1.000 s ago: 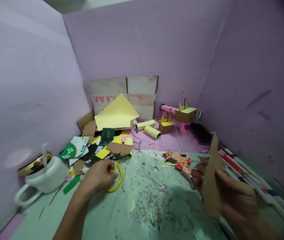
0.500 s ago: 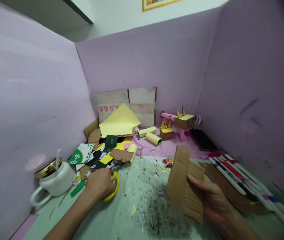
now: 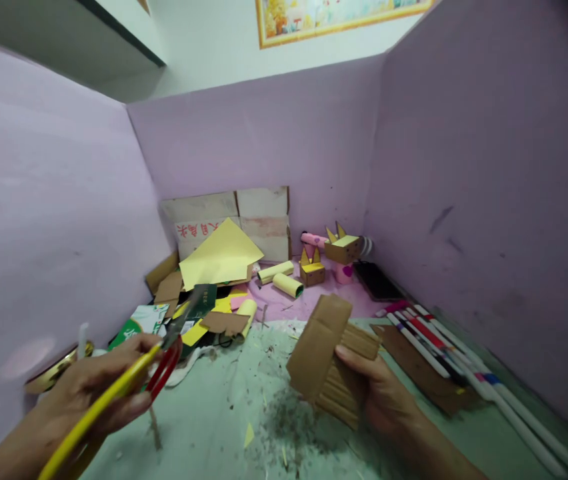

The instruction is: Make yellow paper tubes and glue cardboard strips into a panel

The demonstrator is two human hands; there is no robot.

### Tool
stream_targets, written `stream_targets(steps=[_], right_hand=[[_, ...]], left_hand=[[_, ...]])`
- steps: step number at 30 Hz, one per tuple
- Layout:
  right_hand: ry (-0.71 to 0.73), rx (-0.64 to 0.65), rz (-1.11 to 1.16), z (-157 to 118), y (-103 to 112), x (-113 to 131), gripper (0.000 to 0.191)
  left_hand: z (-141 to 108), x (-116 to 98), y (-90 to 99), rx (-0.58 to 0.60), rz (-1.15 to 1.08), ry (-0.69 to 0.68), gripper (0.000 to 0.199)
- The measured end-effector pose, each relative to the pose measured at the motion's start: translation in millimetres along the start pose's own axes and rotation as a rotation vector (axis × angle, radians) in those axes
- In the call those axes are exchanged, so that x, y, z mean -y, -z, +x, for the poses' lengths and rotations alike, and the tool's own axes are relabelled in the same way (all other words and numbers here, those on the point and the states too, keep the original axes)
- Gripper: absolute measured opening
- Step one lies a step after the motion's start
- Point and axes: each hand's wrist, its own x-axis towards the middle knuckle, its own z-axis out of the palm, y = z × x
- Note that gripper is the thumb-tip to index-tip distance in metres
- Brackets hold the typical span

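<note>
My left hand (image 3: 97,367) is closed on a pair of scissors (image 3: 123,380) with yellow handles lined in red. Their blades point up and away, over the heap of paper scraps. In my right hand (image 3: 381,390) is a folded piece of brown cardboard (image 3: 320,343), held above the table between thumb and fingers. One panel of it is smooth, and the part by my thumb shows ridges. The scissors and the cardboard are well apart. Beneath the cardboard, dark crumbs and small clippings litter the green table cover (image 3: 214,413).
Yellow paper (image 3: 219,257) and scraps lie at back left before a white cardboard sheet (image 3: 264,207). Yellow paper tubes (image 3: 288,285) and small eared cardboard boxes (image 3: 313,272) stand at the back. Markers (image 3: 431,333) and a black phone (image 3: 378,280) lie right. Purple walls enclose three sides.
My left hand has lifted the scissors from beside the scraps and brought them left and nearer. The cardboard in my right hand has tilted and shifted left in view; the camera view has turned too.
</note>
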Motion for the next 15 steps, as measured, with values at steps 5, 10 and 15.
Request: stream_targets(steps=[5, 10, 15], right_hand=[[0.222, -0.104, -0.025, 9, -6, 0, 0.033], [0.288, -0.119, -0.081, 20, -13, 11, 0.045], [0.340, -0.200, -0.049, 30, -9, 23, 0.051]], left_hand=[[4, -6, -50.4, 0.113, -0.504, 0.171, 0.033], [12, -11, -116.4, 0.346, -0.547, 0.114, 0.026], [19, 7, -146.4, 0.119, -0.167, -0.150, 0.043]])
